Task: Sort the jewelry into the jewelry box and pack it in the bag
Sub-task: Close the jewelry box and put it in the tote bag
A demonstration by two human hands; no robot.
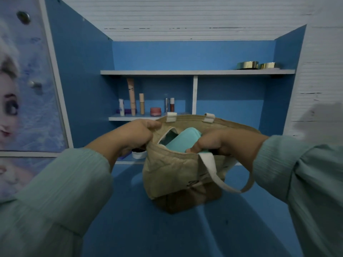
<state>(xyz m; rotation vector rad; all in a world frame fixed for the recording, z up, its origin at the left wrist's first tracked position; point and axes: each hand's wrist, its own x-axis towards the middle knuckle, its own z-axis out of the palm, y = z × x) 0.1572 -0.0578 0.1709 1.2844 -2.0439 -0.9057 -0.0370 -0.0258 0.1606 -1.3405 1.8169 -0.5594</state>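
The bag (172, 171) stands on the counter (130, 229) with the jewelry box (181, 140) inside it (partly showing); bottles (132, 101) line the shelf (130, 118) behind.

I am seeing both arms reaching forward from the lower corners, each covered to the wrist in a pale green sleeve. The left hand (136, 135) is curling its fingers and thumb over the rim of the bag (172, 175), knuckles facing me. The right hand (220, 143) is gripping the teal jewelry box (182, 139) at the bag's mouth, fingers wrapping its near end, wrist level.
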